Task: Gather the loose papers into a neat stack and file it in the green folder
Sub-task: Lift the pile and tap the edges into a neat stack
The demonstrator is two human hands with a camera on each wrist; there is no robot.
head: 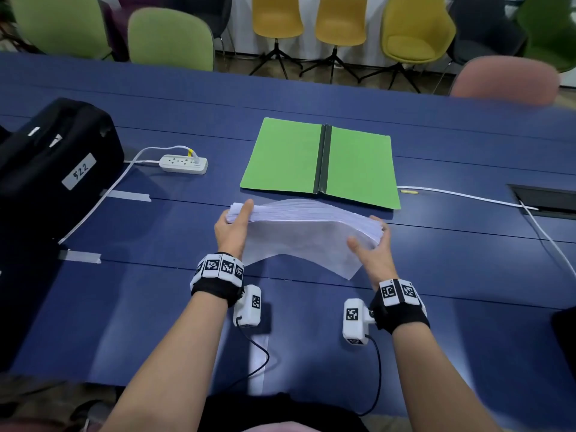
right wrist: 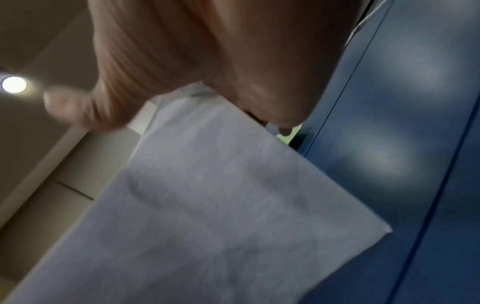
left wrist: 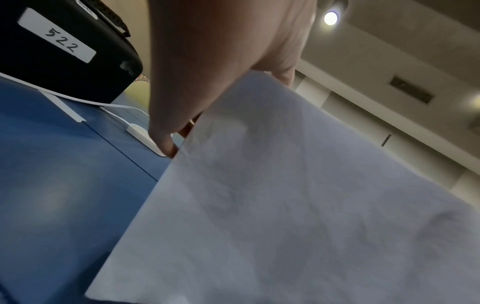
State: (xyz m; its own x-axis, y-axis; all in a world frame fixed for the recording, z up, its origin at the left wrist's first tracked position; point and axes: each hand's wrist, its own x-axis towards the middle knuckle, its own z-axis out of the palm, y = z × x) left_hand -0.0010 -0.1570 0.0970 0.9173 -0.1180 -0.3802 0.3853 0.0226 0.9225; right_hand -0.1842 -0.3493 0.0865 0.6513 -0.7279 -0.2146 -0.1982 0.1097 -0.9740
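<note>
With my left hand (head: 232, 227) and right hand (head: 372, 244) each gripping one end of the paper stack (head: 307, 232) just before the open green folder (head: 321, 162), I should hold the edges evenly so no sheet slips.

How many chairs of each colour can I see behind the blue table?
Green chairs: 3
Yellow chairs: 3
Pink chairs: 1
Dark chairs: at least 2, partly hidden
Total: at least 9 chairs
</note>
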